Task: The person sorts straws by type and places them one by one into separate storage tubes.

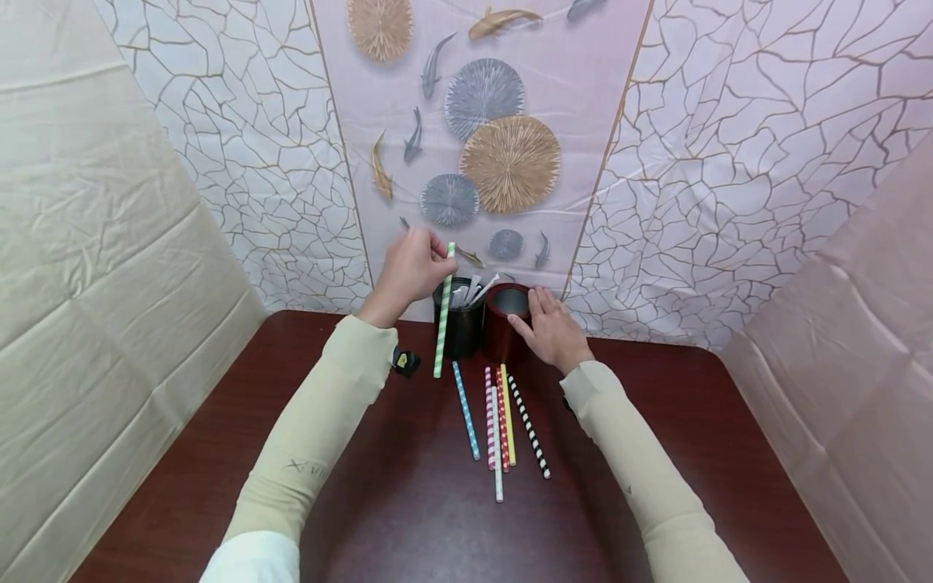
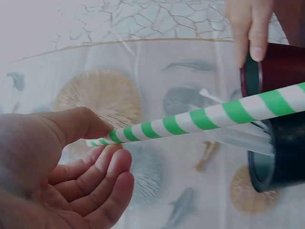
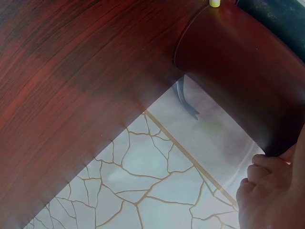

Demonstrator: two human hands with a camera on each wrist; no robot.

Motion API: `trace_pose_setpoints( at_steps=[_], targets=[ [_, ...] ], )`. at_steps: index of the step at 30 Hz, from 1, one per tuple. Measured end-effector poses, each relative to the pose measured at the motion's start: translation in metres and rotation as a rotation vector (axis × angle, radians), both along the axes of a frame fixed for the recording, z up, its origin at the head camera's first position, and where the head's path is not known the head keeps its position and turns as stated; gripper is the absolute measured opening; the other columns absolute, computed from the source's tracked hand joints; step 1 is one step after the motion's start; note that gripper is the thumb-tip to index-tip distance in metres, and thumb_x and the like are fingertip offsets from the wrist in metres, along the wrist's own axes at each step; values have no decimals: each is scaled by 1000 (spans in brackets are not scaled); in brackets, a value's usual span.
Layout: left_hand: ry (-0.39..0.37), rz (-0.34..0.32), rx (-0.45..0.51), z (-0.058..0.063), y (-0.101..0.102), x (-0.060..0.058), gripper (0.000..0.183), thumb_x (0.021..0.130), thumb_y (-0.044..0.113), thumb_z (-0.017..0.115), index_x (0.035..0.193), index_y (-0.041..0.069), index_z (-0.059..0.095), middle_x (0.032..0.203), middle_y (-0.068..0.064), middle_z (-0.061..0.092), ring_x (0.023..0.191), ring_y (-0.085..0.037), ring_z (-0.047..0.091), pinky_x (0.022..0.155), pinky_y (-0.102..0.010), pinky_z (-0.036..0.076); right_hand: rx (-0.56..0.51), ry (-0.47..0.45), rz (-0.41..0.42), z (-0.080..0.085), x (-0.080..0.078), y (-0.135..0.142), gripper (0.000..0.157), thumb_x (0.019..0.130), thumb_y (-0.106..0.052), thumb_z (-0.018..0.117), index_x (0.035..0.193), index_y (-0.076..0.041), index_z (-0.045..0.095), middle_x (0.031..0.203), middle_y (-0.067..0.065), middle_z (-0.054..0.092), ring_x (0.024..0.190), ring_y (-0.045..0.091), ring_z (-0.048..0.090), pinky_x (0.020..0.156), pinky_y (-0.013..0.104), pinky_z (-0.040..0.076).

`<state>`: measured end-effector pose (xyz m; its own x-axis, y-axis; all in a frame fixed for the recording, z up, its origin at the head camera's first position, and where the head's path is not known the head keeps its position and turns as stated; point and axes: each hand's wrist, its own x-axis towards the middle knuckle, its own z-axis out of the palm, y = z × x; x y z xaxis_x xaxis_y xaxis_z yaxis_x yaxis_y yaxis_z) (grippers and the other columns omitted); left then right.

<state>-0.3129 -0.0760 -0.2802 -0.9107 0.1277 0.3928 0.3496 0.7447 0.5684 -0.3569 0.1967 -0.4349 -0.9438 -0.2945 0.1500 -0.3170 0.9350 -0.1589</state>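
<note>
My left hand (image 1: 411, 267) pinches a green-and-white striped paper straw (image 1: 443, 324) near its top end, between thumb and fingertips. The straw hangs down in front of a black cup (image 1: 470, 328) that holds several white-wrapped sticks (image 1: 474, 290). In the left wrist view the straw (image 2: 200, 119) crosses in front of both cups. My right hand (image 1: 554, 328) holds the rim of a dark red cup (image 1: 503, 340) from the right, thumb at the near side and fingers at the far side. That cup's visible inside shows a grey lining and no straws.
Several paper straws lie on the dark wooden table (image 1: 408, 502) in front of the cups: blue dotted (image 1: 466, 411), pink striped (image 1: 489, 417), pale (image 1: 498, 478), red dotted, yellow (image 1: 508, 417) and black-and-white (image 1: 530, 425). A patterned cloth wall (image 1: 656, 243) stands behind the cups.
</note>
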Motion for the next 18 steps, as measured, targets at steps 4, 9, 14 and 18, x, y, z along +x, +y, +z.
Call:
trace_pose_setpoints(
  at_steps=[4,9,14,18],
  targets=[
    [57,3,30,13,9,2,13,90,16,68,91,6,76,84,-7,79,79,-21,71,77,-35,56,-6,1,-4,0,-1,0,86,111,-61,31,166,4,19,175,25,20,165,39,17,133,55,22],
    [126,-8,90,25,20,3,12,91,14,68,95,5,74,87,-8,79,82,-22,73,85,-37,58,-5,7,-2,0,-1,0,86,111,-61,31,166,4,20,174,25,21,165,39,18,133,55,23],
    [176,-33,147,32,31,4,12,94,15,69,98,4,72,90,-8,79,82,-19,74,89,-36,58,-1,-4,-4,-1,-1,0,87,111,-62,31,167,4,18,175,25,19,165,39,16,133,55,21],
    [230,-48,185,34,39,5,13,96,16,71,101,3,72,91,-9,80,83,-19,75,88,-34,59,2,-13,-8,-1,0,-1,87,111,-62,30,167,3,16,176,24,17,166,38,14,133,54,21]
  ],
)
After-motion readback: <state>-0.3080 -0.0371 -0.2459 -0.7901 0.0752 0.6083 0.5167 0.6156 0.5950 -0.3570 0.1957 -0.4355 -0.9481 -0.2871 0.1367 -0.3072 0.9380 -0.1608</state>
